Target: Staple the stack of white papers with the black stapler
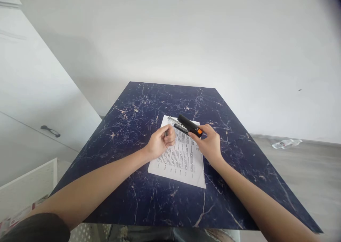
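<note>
- Far left of the paper, beyond the surface (pixel 160 206), stands a white cabinet (pixel 34 75).
- The left hand (pixel 161 141), over the paper's left edge, is curled, thumb against folded fingers, and seems to pinch a small grey piece (pixel 166 133), too small to identify.
- The paper (pixel 181 160) lies flat on the surface, print showing; it may be more than one sheet. I can make out no staple in it, though stapler and hands cover part.
- Above the paper's top part, the stapler (pixel 189 125) is opened out, a metal part jutting leftward. Judging from this, opening is done; closing it up is not.
- The right hand (pixel 210 141), at the paper's right edge, grips the stapler's rear end between thumb and fingers.
- Far right of the paper, clear plastic (pixel 286 143) lies on the floor (pixel 282 171).
</note>
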The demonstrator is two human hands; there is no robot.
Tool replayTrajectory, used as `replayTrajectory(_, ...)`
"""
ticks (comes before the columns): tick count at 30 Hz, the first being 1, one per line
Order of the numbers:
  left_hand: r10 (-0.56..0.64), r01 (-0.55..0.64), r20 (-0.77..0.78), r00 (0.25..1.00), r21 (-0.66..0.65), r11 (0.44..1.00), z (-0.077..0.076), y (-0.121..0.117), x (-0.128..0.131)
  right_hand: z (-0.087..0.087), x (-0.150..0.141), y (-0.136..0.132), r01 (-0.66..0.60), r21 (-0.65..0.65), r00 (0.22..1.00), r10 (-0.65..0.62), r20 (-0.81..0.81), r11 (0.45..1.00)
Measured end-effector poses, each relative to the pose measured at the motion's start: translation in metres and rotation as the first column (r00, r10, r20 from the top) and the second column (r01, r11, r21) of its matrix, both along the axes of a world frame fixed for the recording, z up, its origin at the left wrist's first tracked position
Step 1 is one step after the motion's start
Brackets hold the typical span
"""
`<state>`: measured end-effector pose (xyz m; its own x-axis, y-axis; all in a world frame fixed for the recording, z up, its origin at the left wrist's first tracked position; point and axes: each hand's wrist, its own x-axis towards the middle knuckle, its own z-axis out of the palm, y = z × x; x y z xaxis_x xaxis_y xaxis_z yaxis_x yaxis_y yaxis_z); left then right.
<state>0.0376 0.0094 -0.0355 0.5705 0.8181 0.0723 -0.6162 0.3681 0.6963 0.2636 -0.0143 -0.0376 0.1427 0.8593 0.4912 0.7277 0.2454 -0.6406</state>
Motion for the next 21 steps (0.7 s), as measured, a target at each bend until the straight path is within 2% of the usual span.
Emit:
replayTrajectory(2, -0.192, 0.191, -0.018, 0.981, -0.018, 0.981, 0.005, -0.005, 0.000, -0.004, -0.005, 0.001, -0.046, -0.013, 0.999, 0.046, 0.019, 0.999)
replayTrajectory(3, -0.301, 0.300, -0.023, 0.953, -0.036, 0.953, 0.007, -0.007, -0.001, -0.004, -0.008, 0.000, -0.068, -0.017, 0.997, 0.069, 0.024, 0.998)
replayTrajectory(5, -0.505, 0.502, -0.020, 0.863, -0.066, 0.862, 0.012, -0.009, -0.003, -0.005, -0.013, -0.001, -0.102, -0.028, 0.994, 0.103, 0.028, 0.994)
replayTrajectory(7, -0.620, 0.618, -0.022, 0.784, -0.067, 0.784, 0.014, -0.011, -0.005, -0.005, -0.016, -0.002, -0.123, -0.043, 0.992, 0.124, 0.030, 0.991)
replayTrajectory(9, -0.646, 0.644, -0.044, 0.762, -0.057, 0.763, 0.015, -0.011, -0.007, -0.005, -0.018, -0.002, -0.139, -0.052, 0.989, 0.141, 0.036, 0.989)
replayTrajectory(13, -0.644, 0.646, -0.109, 0.757, -0.025, 0.763, 0.010, -0.012, -0.006, -0.007, -0.018, -0.001, -0.173, -0.057, 0.982, 0.176, 0.064, 0.983)
replayTrajectory(16, -0.610, 0.623, -0.155, 0.777, 0.046, 0.781, 0.007, -0.013, -0.003, -0.010, -0.017, 0.002, -0.180, -0.065, 0.980, 0.185, 0.075, 0.982)
replayTrajectory(21, -0.539, 0.575, -0.230, 0.810, 0.133, 0.807, 0.010, -0.014, -0.002, -0.015, -0.012, 0.008, -0.265, -0.111, 0.964, 0.263, -0.032, 0.958)
